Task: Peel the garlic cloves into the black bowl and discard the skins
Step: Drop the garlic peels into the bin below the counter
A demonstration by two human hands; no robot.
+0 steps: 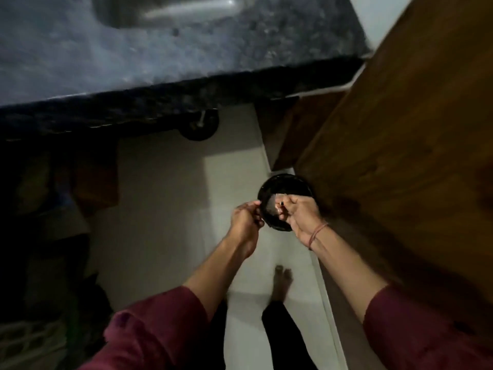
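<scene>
Left hand (pixel 246 218): fingers curled, tips drawn together at the left rim of a black round container (pixel 289 182), apparently pinching that rim; motion blur leaves the contact uncertain

Right hand (pixel 298 212): fingers curled over the container's right side, seemingly nipping the edge of a pale scrap (pixel 272 206); a thread band (pixel 317 233) circles the wrist

Black round container: held or hovering low beside the wooden door (pixel 400 129), above the pale floor (pixel 165 196); whether it is the task's bowl or a bin cannot be told

Pale scrap: lies between the two hands, over the container's mouth; likely garlic skin, though too blurred to confirm. No whole clove can be made out

Handling, judged: skin of this kind is papery, nearly weightless, tears readily and clings to damp fingers, so a fingertip pinch at a loose edge suits it, with a rub or shake to release. The container looks rigid and light; the rim is the natural hold

Surroundings: dark speckled counter (pixel 186 62), steel sink (pixel 165 9), bare foot (pixel 281 284) below
</scene>
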